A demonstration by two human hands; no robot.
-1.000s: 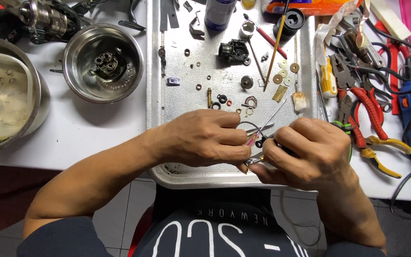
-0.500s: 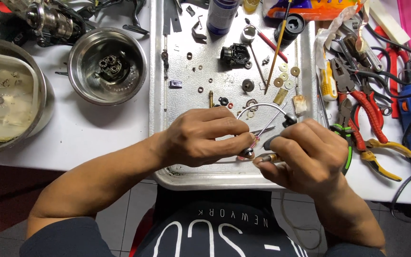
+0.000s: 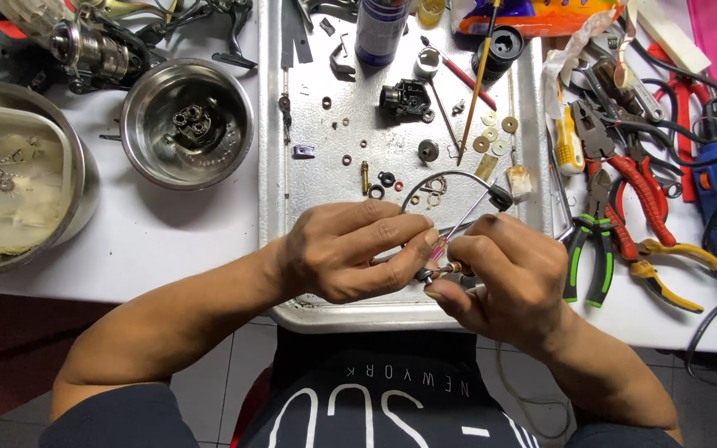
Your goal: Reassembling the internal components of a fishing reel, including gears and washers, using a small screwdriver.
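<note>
An orange package lies at top centre. At upper left, a steel bowl holds gears. Lower centre, left hand and right hand pinch a wire bail.

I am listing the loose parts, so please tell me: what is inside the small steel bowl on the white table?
Inside the small steel bowl lies a dark metal part with round holes near the middle, on the shiny bottom. Whether anything lies under that part cannot be seen.
</note>
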